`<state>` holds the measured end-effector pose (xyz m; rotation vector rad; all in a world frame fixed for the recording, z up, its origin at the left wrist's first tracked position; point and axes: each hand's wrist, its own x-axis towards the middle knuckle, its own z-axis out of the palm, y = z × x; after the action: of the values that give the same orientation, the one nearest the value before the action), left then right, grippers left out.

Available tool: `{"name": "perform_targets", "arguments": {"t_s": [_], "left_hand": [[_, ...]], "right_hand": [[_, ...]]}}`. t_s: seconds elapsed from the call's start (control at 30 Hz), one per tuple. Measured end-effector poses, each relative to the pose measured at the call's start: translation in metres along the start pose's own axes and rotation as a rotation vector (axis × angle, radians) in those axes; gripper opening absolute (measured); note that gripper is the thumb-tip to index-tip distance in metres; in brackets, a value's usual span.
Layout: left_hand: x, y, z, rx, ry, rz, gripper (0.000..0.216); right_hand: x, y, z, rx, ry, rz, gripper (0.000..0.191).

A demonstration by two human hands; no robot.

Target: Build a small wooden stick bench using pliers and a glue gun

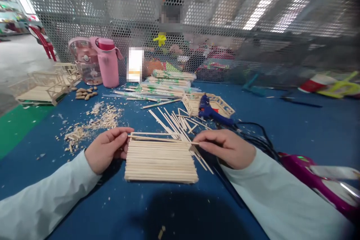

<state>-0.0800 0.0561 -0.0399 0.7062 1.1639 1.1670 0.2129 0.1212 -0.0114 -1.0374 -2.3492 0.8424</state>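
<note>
A flat panel of wooden sticks, laid side by side, sits on the blue table, with a narrow stick frame along its far edge. A single wooden stick spans that far edge, from one hand to the other. My left hand is closed at the panel's far left corner, thumb and fingers pinching the stick's left end; some fingertips are hidden behind the corner. At the other end, my right hand pinches the stick's right tip between thumb and fingers, just beyond the panel's edge.
Loose sticks lie behind the panel. A blue glue gun rests by a small stick-built tray, its cable running right. Wood scraps, peanuts, a pink bottle and wrapped stick bundles stand farther back, before a perforated metal screen.
</note>
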Motion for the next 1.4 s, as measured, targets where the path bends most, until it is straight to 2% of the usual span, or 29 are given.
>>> {"name": "perform_targets", "arguments": {"t_s": [0.33, 0.7, 0.9, 1.17, 1.4], "left_hand": [[-0.001, 0.002, 0.0, 0.035, -0.018, -0.016, 0.038], [-0.001, 0.002, -0.001, 0.066, -0.012, -0.01, 0.05], [-0.004, 0.003, -0.002, 0.1, 0.001, -0.038, 0.057], [-0.013, 0.007, -0.002, 0.161, 0.019, -0.105, 0.048], [-0.019, 0.012, -0.001, 0.151, 0.024, -0.171, 0.04]], "right_hand": [[0.0, -0.002, -0.004, -0.045, 0.015, -0.025, 0.031], [0.001, -0.008, 0.0, -0.07, 0.023, 0.018, 0.027], [0.0, -0.012, 0.011, -0.078, 0.096, -0.028, 0.027], [0.0, -0.013, 0.013, -0.068, 0.087, -0.123, 0.023], [0.004, -0.016, 0.012, -0.022, 0.047, -0.112, 0.022]]}}
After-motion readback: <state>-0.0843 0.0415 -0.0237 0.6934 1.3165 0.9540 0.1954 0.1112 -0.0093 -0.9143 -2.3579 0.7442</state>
